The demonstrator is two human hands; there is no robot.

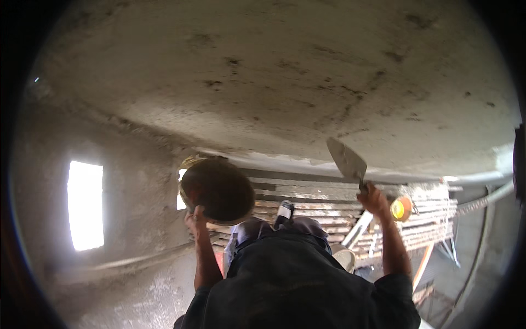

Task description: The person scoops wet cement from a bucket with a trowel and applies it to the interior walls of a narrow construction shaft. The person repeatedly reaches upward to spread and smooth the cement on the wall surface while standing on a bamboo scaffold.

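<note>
My left hand point(195, 217) is closed on the near rim of a round, shallow pan point(222, 189), its dark face turned toward me. The pan is tilted up at the left, and what it contains, if anything, is too dark to make out. Farther right, my raised right hand point(374, 199) grips the handle of a pointed trowel point(347, 158). Its grey blade points up and to the left. Beyond the blade spreads a rough grey plastered surface point(263, 104) with dark marks; whether the blade touches it I cannot tell.
Under me is a platform of spaced wooden planks point(323, 211). An orange bucket point(401, 209) with something yellow inside stands on it at the right. A pale round container point(344, 257) is beside my right hip. A bright opening point(86, 205) breaks the left wall; a pipe point(485, 200) curves at far right.
</note>
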